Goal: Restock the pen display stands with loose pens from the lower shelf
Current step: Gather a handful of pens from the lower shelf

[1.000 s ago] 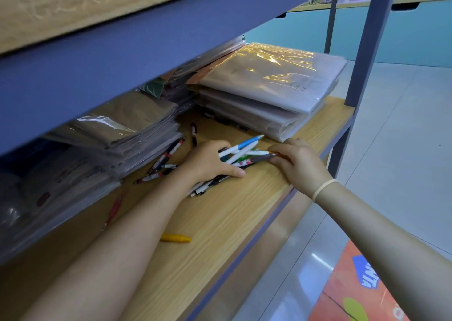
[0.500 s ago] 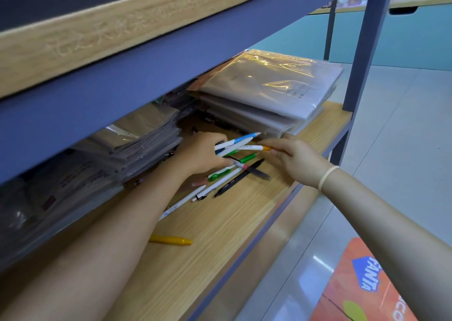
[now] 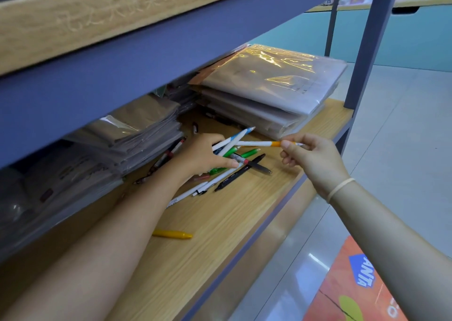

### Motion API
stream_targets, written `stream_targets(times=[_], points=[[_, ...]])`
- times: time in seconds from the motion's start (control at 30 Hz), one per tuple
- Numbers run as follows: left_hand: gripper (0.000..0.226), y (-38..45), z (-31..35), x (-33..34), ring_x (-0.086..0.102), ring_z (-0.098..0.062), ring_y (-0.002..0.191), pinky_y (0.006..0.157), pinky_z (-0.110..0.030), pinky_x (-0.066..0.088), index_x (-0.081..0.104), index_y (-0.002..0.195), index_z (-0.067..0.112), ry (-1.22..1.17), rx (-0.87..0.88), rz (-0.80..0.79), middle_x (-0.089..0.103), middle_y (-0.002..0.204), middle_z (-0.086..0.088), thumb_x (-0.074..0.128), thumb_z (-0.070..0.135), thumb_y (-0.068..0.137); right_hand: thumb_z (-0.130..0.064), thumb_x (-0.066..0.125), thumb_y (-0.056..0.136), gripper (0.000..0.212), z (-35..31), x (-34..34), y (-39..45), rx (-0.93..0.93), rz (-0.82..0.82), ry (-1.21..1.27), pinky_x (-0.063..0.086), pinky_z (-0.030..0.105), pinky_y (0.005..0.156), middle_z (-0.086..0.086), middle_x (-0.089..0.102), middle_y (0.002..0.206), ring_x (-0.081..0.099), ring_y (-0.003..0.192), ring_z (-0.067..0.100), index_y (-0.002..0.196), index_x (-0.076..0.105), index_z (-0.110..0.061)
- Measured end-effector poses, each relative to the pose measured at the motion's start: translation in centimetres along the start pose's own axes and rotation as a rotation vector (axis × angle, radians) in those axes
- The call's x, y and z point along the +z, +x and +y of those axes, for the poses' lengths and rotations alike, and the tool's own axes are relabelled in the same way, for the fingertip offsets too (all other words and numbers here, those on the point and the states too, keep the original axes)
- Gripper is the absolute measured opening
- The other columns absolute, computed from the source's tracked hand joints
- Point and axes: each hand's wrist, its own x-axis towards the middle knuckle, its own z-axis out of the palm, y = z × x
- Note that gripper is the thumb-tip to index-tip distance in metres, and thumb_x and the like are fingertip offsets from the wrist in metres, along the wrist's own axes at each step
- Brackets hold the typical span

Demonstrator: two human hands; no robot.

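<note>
Right hand (image 3: 315,158) grip pinching one orange-tipped pen (image 3: 259,144), left hand (image 3: 203,155) grip clutching several pens (image 3: 230,143)

Setting: a stationery shop, by the look of it. Blue metal shelving with a wooden lower shelf (image 3: 220,228) is running across the frame; stacks of plastic-wrapped paper goods (image 3: 274,86) are sitting at upper centre, loose pens (image 3: 234,164) are lying mid-frame. A glossy tiled floor (image 3: 403,137) is showing at right, and an orange printed floor advert (image 3: 352,291) is lying at lower right.
</note>
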Motion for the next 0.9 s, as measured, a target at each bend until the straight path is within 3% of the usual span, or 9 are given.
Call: stream_targets(times=[0.2, 0.33, 0.4, 0.5, 0.73, 0.9], points=[[0.047, -0.2, -0.3, 0.3, 0.046, -0.018, 0.060, 0.057, -0.034, 0.037, 0.053, 0.072, 0.018, 0.034, -0.022, 0.046, 0.052, 0.067, -0.003, 0.085, 0.052, 0.070, -0.009, 0.064, 0.094, 0.014, 0.0, 0.1, 0.5, 0.017, 0.126, 0.106, 0.049, 0.018, 0.055, -0.001, 0.066, 0.061, 0.059, 0.054, 0.009, 0.104, 0.069, -0.001], [0.051, -0.3, -1.4, -0.1, 0.052, -0.020, 0.064, 0.059, -0.034, 0.039, 0.062, 0.086, 0.012, 0.019, -0.091, 0.128, 0.060, 0.076, -0.006, 0.086, 0.053, 0.068, -0.008, 0.066, 0.093, 0.016, 0.2, 0.3, -0.2, 0.094, 0.051, 0.217, 0.050, 0.018, 0.056, 0.006, 0.066, 0.067, 0.060, 0.057, 0.011, 0.105, 0.068, 0.002], [0.054, -0.5, -1.1, 0.1, 0.046, -0.018, 0.060, 0.058, -0.033, 0.035, 0.055, 0.078, 0.010, 0.041, -0.054, 0.092, 0.052, 0.069, -0.002, 0.086, 0.053, 0.066, -0.007, 0.065, 0.093, 0.015, 0.1, 1.0, -0.4, 0.120, -0.019, 0.235, 0.051, 0.018, 0.057, 0.008, 0.066, 0.069, 0.061, 0.058, 0.013, 0.105, 0.067, 0.003], [0.047, -0.7, -0.4, 0.6, 0.046, -0.017, 0.058, 0.056, -0.030, 0.035, 0.050, 0.070, 0.023, 0.105, -0.027, 0.044, 0.053, 0.066, 0.003, 0.087, 0.052, 0.069, -0.005, 0.062, 0.095, 0.009, 0.0, 2.0, -0.6, 0.134, -0.094, 0.223, 0.050, 0.019, 0.057, 0.007, 0.065, 0.068, 0.060, 0.058, 0.013, 0.100, 0.066, 0.002], [0.051, -1.3, -0.1, 1.3, 0.044, -0.015, 0.062, 0.058, -0.030, 0.031, 0.062, 0.090, 0.005, 0.078, -0.012, 0.041, 0.061, 0.076, -0.010, 0.086, 0.047, 0.072, -0.006, 0.062, 0.095, 0.009, 0.4, 2.1, -0.5, 0.113, -0.070, 0.228, 0.054, 0.020, 0.060, 0.008, 0.068, 0.070, 0.064, 0.061, 0.013, 0.101, 0.065, 0.000], [0.041, -1.6, 0.2, 2.0, 0.048, -0.014, 0.059, 0.055, -0.030, 0.032, 0.062, 0.079, 0.019, 0.109, -0.015, 0.064, 0.061, 0.071, -0.003, 0.084, 0.053, 0.073, -0.003, 0.061, 0.095, 0.006, 0.7, 3.2, -0.6, 0.082, -0.092, 0.175, 0.053, 0.021, 0.061, 0.009, 0.067, 0.070, 0.062, 0.060, 0.013, 0.096, 0.067, -0.004]])
